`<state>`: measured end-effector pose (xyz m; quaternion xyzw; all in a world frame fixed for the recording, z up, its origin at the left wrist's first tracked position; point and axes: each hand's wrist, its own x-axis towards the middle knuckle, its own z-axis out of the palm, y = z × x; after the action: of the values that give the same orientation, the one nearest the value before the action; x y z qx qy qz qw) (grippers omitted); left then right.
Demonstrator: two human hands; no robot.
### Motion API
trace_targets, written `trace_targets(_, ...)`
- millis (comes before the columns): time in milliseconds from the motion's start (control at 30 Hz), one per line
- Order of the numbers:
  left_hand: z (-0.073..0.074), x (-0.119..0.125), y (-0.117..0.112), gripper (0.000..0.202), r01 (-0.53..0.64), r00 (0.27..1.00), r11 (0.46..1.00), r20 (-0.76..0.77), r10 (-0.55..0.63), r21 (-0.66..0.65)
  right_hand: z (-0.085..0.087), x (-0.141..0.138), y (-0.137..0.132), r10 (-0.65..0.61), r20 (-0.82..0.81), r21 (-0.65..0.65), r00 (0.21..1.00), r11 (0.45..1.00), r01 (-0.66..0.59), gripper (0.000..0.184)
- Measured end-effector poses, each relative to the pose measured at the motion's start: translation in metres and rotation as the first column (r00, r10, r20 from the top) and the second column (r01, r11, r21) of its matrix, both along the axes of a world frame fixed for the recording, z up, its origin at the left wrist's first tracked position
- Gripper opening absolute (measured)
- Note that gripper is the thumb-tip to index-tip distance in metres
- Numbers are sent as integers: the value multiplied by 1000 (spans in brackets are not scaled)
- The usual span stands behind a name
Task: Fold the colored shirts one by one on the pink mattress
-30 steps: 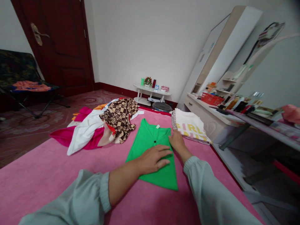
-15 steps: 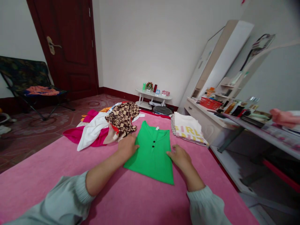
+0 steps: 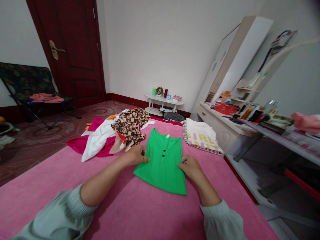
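A green top [image 3: 163,164] with two dark buttons lies folded lengthwise on the pink bed cover [image 3: 140,210], collar away from me. My left hand [image 3: 135,155] pinches its left edge about halfway up. My right hand [image 3: 190,166] pinches the right edge at the same height. Both hands have their fingers closed on the green cloth, and the lower part of the top looks slightly gathered between them.
A heap of unfolded clothes [image 3: 115,133] lies to the left, brown checkered cloth on top. A folded white shirt stack [image 3: 200,136] sits at the right bed edge. A white dresser [image 3: 220,123] with a red basket stands right; a folding chair [image 3: 32,90] and dark door are far left.
My left hand left the middle of the green top for its left edge; my right hand slid down the right edge. Both now pinch the cloth instead of lying flat.
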<state>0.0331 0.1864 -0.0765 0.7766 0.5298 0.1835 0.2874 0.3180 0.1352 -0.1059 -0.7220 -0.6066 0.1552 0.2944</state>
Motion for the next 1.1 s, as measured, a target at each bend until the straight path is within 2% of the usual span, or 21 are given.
trace_targets(100,-2,15,-4,20,7,979,998,203,-19,56,2,-14,-1,20,71,32,997,999,-22,5)
trace_targets(200,-3,37,-15,24,51,920,997,385,-71,62,4,-27,-3,15,58,134,998,991,-23,18)
trace_targets(300,-3,58,-34,40,265,839,963,502,-209,-41,8,-36,-4,76,-112,193,991,980,-53,19)
trace_targets(400,-4,71,-55,49,476,745,879,536,-396,-12,9,-37,-3,103,-241,177,965,982,-61,43)
trace_targets(467,-7,76,-65,48,539,704,842,538,-463,18,4,-37,-1,58,-293,155,954,988,-12,46)
trace_targets(533,-10,80,-70,47,566,687,824,563,-459,-19,-4,-36,3,4,-333,137,943,990,44,54)
trace_targets(633,-14,83,-64,49,515,698,847,637,-326,-131,-13,-35,9,-19,-412,128,911,989,78,58)
trace_targets(700,-15,80,-49,47,385,717,907,674,-178,-169,-14,-36,9,25,-499,134,866,990,49,53)
trace_targets(767,-15,74,-28,44,191,738,975,672,-64,-117,-9,-38,7,80,-581,142,810,990,4,51)
trace_targets(833,-19,67,-3,38,-3,804,999,594,-24,44,0,-44,2,128,-628,162,768,986,-31,51)
trace_targets(900,-26,62,19,36,-104,924,966,383,6,236,11,-51,-5,148,-612,209,777,978,-22,50)
trace_targets(967,-36,63,35,43,-89,994,930,88,62,356,21,-58,-11,156,-556,258,816,966,-8,47)
trace_targets(1033,-45,68,44,47,-52,984,927,-140,111,372,30,-61,-16,163,-525,281,835,960,-10,44)
trace_targets(1100,-51,73,47,51,-46,962,934,-237,138,355,37,-59,-19,170,-555,261,815,965,-24,43)
